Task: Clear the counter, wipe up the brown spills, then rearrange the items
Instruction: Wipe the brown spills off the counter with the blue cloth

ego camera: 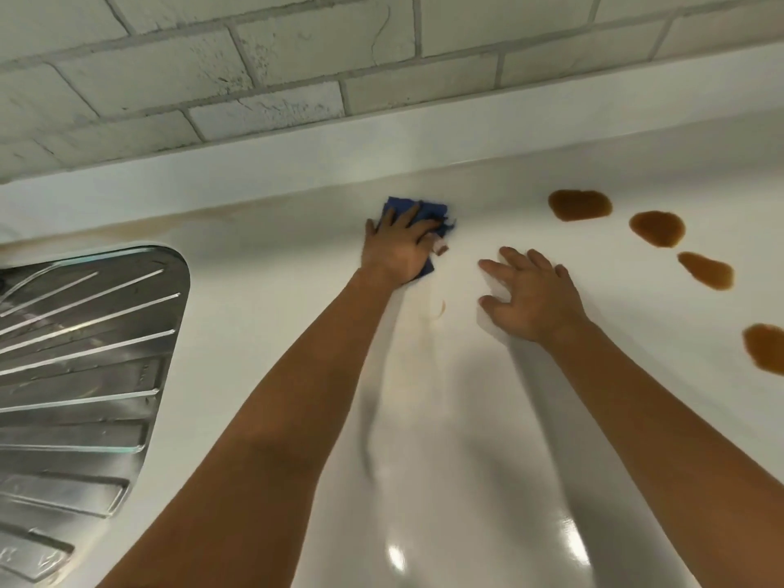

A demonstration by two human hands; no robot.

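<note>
My left hand (401, 248) presses a folded blue cloth (428, 207) flat on the white counter (424, 418), close to the back edge; its fingers lie spread over the cloth. To its right, my right hand (530, 292) rests on the bare counter with fingers spread and holds nothing. Several brown spills lie at the right: one near the back wall (579, 205), one further right (656, 228), a third below it (706, 270) and another at the frame's right edge (765, 349). A faint brown smear (441, 307) sits between my two arms.
A steel sink drainboard (80, 354) with raised ribs fills the left side. A white tiled wall (297, 70) rises behind a low white ledge (382, 133). Pale brown streaks (169, 224) run along the counter's back edge at left.
</note>
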